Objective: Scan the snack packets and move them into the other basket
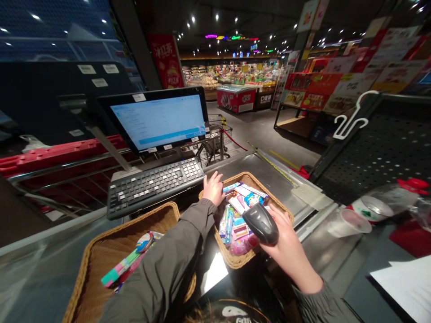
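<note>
My right hand (286, 237) is wrapped round a black handheld barcode scanner (261, 224), held above a wicker basket (232, 261). Inside that basket lie several small colourful packaged goods (240, 229), partly covered by the scanner. At the basket's far left rim is my left hand (213, 189), fingers stretched out and apart, beside the corner of the keyboard (156, 184). A slim blue package (230, 187) lies close to its thumb side; whether they touch I cannot tell. A second wicker basket (101, 251) at the left holds several packaged items (129, 260), partly behind my left sleeve.
Behind the keyboard stands a lit monitor (161, 119). On the right are a clear plastic cup (348, 223), a red-capped container (412, 187) and white paper sheets (404, 287). A black perforated panel (380, 157) with white hooks borders the metal counter (232, 163).
</note>
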`<move>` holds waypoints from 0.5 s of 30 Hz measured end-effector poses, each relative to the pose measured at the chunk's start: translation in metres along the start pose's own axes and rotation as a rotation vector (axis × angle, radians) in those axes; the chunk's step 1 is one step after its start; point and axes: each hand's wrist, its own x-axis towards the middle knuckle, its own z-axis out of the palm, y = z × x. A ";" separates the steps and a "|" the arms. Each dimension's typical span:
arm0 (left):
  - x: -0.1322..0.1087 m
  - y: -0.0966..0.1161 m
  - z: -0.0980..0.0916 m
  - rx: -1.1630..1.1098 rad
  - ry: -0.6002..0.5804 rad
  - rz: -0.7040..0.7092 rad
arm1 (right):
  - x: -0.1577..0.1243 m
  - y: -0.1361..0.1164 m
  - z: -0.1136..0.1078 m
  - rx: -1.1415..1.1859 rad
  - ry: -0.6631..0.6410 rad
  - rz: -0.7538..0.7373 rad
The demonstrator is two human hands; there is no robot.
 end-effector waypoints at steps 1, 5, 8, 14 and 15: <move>-0.001 -0.002 -0.012 -0.020 0.063 0.022 | 0.004 -0.002 -0.001 -0.005 0.013 -0.014; -0.014 -0.017 -0.074 0.008 0.298 0.099 | 0.021 -0.017 -0.011 -0.028 0.066 -0.109; -0.032 -0.031 -0.119 0.060 0.430 0.081 | 0.032 -0.038 -0.018 -0.041 0.127 -0.216; -0.079 -0.060 -0.177 0.166 0.587 0.021 | 0.049 -0.095 -0.018 -0.056 0.160 -0.425; -0.087 -0.065 -0.184 0.181 0.599 0.012 | 0.050 -0.104 -0.016 -0.051 0.157 -0.448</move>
